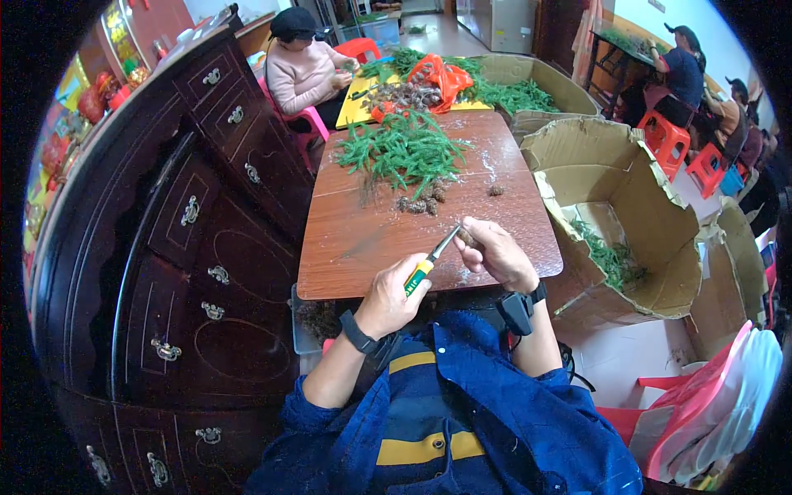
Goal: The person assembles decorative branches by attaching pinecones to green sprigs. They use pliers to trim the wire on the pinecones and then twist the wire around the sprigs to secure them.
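Note:
My left hand (393, 299) is wrapped round a slim pointed hand tool (420, 276) with a green and yellow handle. The tool's narrow metal end reaches up and right to my right hand (495, 252). Between my right thumb and fingers is a small brown pine cone (466, 238), partly covered by the fingers. The metal tip meets or overlaps the cone; I cannot tell which. Beyond my hands several pine cones (425, 203) lie in a cluster, with a single pine cone (495, 190) to their right. Behind them spreads a heap of green artificial sprigs (403, 153).
The brown tabletop (338, 247) carries white specks. An orange-red bag (441, 81) and more cones lie on the yellow far table. Open cardboard boxes (652, 223) holding greenery stand right; a dark drawer cabinet (206, 247) borders the left. A person (304, 74) sits at the far left.

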